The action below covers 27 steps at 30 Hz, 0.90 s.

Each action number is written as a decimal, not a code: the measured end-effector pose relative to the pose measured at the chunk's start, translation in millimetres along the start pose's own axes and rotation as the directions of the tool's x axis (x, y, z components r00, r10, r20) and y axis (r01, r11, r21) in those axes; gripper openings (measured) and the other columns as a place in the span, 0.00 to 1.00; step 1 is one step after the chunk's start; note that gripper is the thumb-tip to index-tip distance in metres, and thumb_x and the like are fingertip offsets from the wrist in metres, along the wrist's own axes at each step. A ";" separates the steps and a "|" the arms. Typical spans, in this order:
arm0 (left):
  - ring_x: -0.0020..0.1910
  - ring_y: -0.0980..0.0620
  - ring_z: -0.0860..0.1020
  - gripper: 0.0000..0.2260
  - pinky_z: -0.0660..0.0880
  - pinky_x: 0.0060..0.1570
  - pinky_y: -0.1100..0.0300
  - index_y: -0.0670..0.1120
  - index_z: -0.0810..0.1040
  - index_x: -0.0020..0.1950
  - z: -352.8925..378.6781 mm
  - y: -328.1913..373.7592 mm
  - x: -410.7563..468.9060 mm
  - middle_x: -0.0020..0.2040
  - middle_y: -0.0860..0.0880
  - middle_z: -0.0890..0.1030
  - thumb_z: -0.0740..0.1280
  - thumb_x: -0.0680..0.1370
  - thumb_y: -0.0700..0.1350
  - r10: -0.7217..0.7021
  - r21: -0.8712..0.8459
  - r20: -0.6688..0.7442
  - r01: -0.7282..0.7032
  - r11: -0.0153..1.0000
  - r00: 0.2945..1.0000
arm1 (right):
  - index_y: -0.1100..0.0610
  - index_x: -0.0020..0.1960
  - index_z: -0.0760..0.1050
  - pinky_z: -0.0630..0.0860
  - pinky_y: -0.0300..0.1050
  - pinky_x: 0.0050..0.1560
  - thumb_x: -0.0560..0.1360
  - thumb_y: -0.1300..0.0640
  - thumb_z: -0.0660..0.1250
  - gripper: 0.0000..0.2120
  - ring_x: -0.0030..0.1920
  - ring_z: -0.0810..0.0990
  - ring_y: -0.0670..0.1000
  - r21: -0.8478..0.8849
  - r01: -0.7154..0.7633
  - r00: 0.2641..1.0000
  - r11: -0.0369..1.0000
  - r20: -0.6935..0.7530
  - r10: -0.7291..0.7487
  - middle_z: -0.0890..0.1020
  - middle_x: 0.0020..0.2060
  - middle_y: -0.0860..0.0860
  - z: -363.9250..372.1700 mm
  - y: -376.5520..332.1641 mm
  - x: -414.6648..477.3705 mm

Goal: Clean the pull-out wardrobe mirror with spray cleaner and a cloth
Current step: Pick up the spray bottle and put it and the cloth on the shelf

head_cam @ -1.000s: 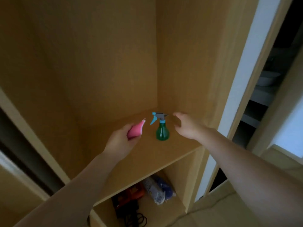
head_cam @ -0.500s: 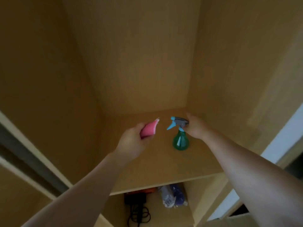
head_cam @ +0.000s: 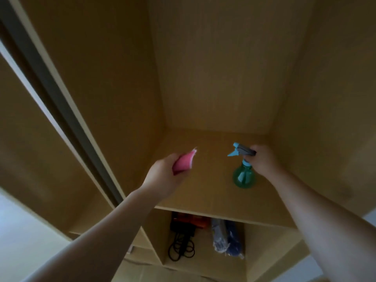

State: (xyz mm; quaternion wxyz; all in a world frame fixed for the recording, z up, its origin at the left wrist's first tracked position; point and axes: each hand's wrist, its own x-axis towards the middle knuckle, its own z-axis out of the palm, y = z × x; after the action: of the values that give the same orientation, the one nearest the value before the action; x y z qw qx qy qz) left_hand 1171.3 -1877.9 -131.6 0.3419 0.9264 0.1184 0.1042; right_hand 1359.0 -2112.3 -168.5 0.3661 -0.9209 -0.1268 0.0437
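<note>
- The cloth (head_cam: 184,162) is bright pink with a thin pale edge.
- The spray bottle (head_cam: 243,178) has a see-through green body, a light blue nozzle and collar, and a dark grey head.
- The wardrobe (head_cam: 213,68) is plain tan wood with faint grain.
- The door track (head_cam: 50,88) is dark grey beside a cream strip.
- On the lower shelf, the tool (head_cam: 189,222) is orange and black, the cable (head_cam: 181,251) is black, and the wrapped bundle (head_cam: 227,239) is blue.

Left forearm (head_cam: 114,226) and right forearm (head_cam: 317,216) bare, slim-wristed — left hand (head_cam: 162,176) bare; right hand (head_cam: 262,159) bare.
</note>
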 end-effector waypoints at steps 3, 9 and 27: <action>0.41 0.57 0.80 0.16 0.80 0.42 0.56 0.53 0.74 0.62 -8.7 -1.8 -14.4 0.45 0.56 0.80 0.71 0.76 0.49 0.001 -0.002 -0.031 -0.001 1.000 1.000 | 0.57 0.40 0.75 0.64 0.45 0.32 0.77 0.60 0.66 0.07 0.33 0.73 0.52 0.015 0.058 0.998 0.998 -0.009 -0.058 0.76 0.33 0.54 -2.6 -16.7 -17.7; 0.41 0.58 0.80 0.16 0.81 0.43 0.54 0.56 0.74 0.62 -33.7 -17.2 -49.3 0.45 0.58 0.80 0.71 0.75 0.49 0.056 -0.030 -0.074 -0.058 0.998 0.996 | 0.58 0.43 0.78 0.65 0.45 0.33 0.75 0.58 0.68 0.04 0.34 0.76 0.57 0.039 0.223 0.974 0.974 -0.049 -0.221 0.79 0.35 0.56 -2.7 -67.8 -74.0; 0.42 0.61 0.78 0.17 0.78 0.41 0.60 0.54 0.77 0.62 -254.9 -216.1 -237.4 0.44 0.58 0.81 0.73 0.74 0.48 0.122 0.048 -0.178 -0.115 0.992 0.977 | 0.53 0.50 0.81 0.78 0.40 0.40 0.74 0.59 0.70 0.05 0.43 0.82 0.48 0.286 0.345 0.937 0.894 -0.053 -0.345 0.83 0.41 0.50 171.0 -279.9 -300.5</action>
State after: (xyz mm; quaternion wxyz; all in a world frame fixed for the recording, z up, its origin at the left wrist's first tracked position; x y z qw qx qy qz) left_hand 843.9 -1632.3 -110.7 0.3054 0.9249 0.0955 0.2055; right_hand 983.2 -1882.8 -104.9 0.4995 -0.8198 -0.2800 -0.0039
